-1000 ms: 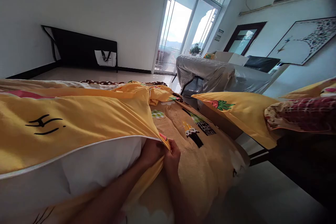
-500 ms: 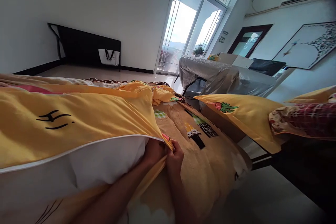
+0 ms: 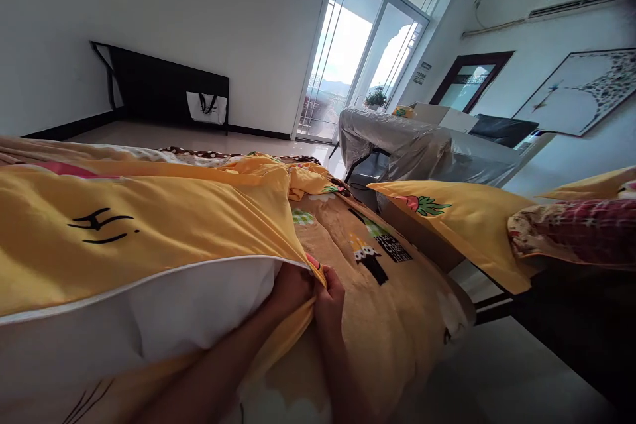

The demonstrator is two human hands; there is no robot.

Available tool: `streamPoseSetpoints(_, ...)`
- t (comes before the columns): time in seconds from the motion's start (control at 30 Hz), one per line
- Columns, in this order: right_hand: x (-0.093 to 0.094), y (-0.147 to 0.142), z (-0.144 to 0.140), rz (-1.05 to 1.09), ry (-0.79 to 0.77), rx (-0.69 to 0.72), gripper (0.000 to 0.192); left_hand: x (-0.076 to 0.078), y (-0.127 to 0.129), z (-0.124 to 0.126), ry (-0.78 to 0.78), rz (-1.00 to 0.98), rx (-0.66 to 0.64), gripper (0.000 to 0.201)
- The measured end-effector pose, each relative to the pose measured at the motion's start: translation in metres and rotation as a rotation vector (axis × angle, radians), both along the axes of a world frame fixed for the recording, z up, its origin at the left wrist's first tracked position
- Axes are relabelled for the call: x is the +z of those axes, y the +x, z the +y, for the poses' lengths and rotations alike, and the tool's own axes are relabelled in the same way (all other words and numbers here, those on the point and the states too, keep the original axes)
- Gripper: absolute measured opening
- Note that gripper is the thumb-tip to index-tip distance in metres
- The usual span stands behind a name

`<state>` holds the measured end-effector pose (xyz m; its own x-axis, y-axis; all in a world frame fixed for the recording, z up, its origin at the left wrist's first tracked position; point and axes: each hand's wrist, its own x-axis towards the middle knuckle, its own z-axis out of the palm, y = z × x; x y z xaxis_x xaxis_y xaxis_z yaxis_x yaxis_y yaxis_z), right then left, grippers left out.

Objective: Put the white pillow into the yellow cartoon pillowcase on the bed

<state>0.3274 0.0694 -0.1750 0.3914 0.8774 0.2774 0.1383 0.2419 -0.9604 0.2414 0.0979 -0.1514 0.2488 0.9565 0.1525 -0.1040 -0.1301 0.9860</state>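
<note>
Holding one yellow cover, two hands; one partly inside.

Cover on bedsheet, pillow to right.

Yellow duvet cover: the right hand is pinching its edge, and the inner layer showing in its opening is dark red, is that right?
Not quite: the inner layer showing in the opening is white, not dark red, as the head view shows. The right hand is indeed pinching the edge of the yellow duvet cover.
</note>
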Motion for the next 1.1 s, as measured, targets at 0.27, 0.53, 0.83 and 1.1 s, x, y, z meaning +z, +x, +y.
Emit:
streamPoseSetpoints(0.27,-0.007,0.002,0.0,-0.083,0.0,-0.062,0.018,0.013,-0.001,-0.01,-0.018,0.089,0.148,0.011)
streamPoseSetpoints(0.53,-0.014,0.008,0.008,-0.167,-0.063,-0.188,0.037,0.007,0.0,-0.007,-0.013,0.056,0.167,0.013)
streamPoseSetpoints(0.83,-0.011,0.006,0.005,-0.135,-0.113,-0.076,0.036,0.005,0.003,-0.005,-0.061,0.014,0.201,0.01)
streamPoseSetpoints(1.1,-0.013,0.01,0.007,-0.22,-0.012,-0.056,0.033,0.009,0.008,-0.004,-0.146,-0.117,0.207,0.008)
